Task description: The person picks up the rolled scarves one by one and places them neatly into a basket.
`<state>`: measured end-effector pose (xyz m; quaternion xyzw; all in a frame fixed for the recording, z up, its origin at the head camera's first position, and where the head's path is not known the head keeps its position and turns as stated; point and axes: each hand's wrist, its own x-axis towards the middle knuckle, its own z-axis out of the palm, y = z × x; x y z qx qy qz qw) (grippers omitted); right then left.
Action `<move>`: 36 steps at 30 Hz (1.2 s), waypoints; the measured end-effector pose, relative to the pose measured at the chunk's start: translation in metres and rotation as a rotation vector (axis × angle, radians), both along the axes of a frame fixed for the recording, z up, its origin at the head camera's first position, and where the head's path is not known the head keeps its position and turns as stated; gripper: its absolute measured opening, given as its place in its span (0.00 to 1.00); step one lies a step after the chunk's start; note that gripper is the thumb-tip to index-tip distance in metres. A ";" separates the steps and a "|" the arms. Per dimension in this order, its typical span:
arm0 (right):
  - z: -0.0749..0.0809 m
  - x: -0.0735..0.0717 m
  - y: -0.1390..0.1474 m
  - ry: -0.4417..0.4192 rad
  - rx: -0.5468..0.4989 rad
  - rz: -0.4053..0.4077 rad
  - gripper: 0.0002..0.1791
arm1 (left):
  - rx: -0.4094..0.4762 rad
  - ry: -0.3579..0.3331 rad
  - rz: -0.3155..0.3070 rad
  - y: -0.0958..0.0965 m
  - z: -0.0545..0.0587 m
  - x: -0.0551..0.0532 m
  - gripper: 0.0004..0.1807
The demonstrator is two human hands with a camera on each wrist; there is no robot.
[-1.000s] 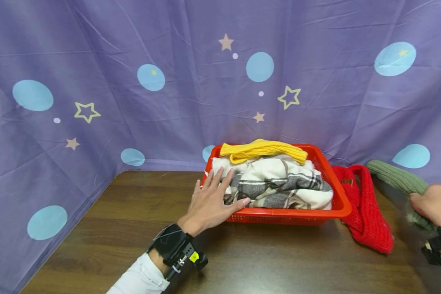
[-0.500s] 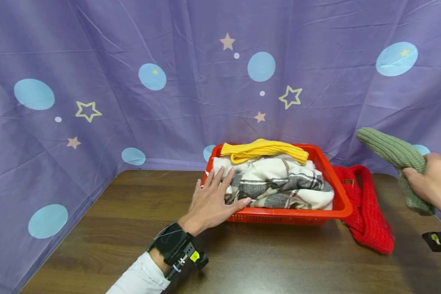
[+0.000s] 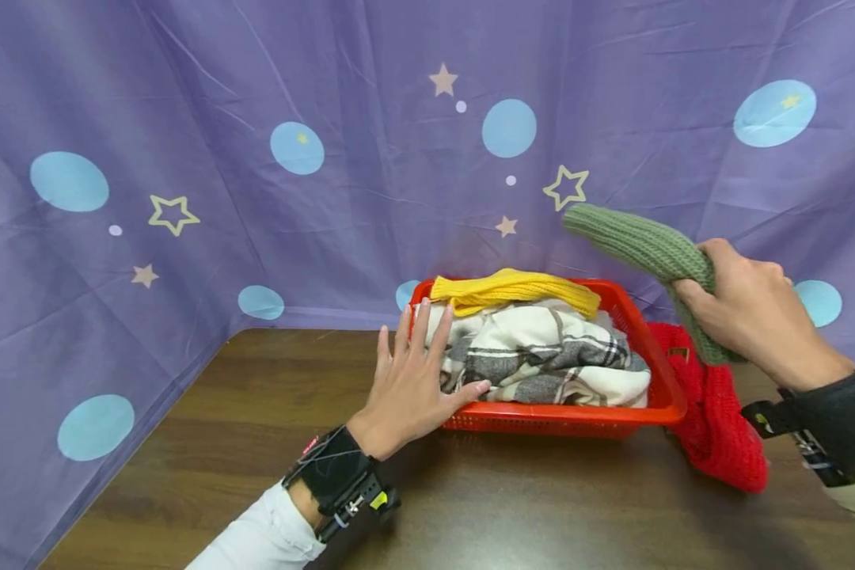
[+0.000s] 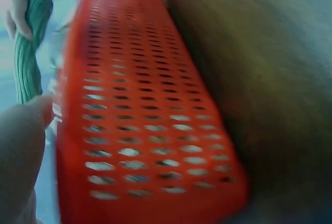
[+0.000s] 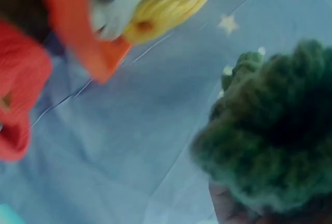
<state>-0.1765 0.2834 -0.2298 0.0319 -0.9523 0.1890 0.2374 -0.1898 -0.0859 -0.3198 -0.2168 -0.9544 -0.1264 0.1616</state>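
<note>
My right hand [image 3: 762, 309] grips a green ribbed knit piece [image 3: 634, 241] by its middle, in the air above the right end of a red plastic basket [image 3: 541, 414]. One end of the knit points left; the other hangs below the fist. In the right wrist view the green knit [image 5: 259, 136] looms close and hides most of the hand. My left hand [image 3: 409, 388] lies with fingers spread at the basket's left front corner, thumb along the rim. Inside the basket are a crumpled white and grey plaid cloth [image 3: 541, 348] and a folded yellow knit [image 3: 513, 290] along the back.
A red knit piece [image 3: 716, 427] with a small brown tag lies on the wooden table [image 3: 271, 427], just right of the basket. Behind the table hangs a purple curtain [image 3: 342, 237] with stars and blue dots. The basket's perforated side [image 4: 145, 94] fills the left wrist view.
The right hand has lifted the green knit off the table at the far right and carried it up and leftward toward the basket. My left hand stays at the basket corner, fingers slightly raised.
</note>
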 end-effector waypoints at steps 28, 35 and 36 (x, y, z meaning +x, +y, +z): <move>-0.022 -0.056 -0.066 -0.052 0.132 0.490 0.23 | -0.258 0.249 -0.105 0.038 0.056 -0.068 0.34; -0.040 -0.065 -0.067 -0.058 0.256 0.433 0.16 | -0.405 -0.140 0.019 0.047 0.047 -0.065 0.26; -0.040 -0.065 -0.067 -0.045 0.268 0.408 0.15 | -0.409 -0.145 0.033 0.048 0.046 -0.065 0.25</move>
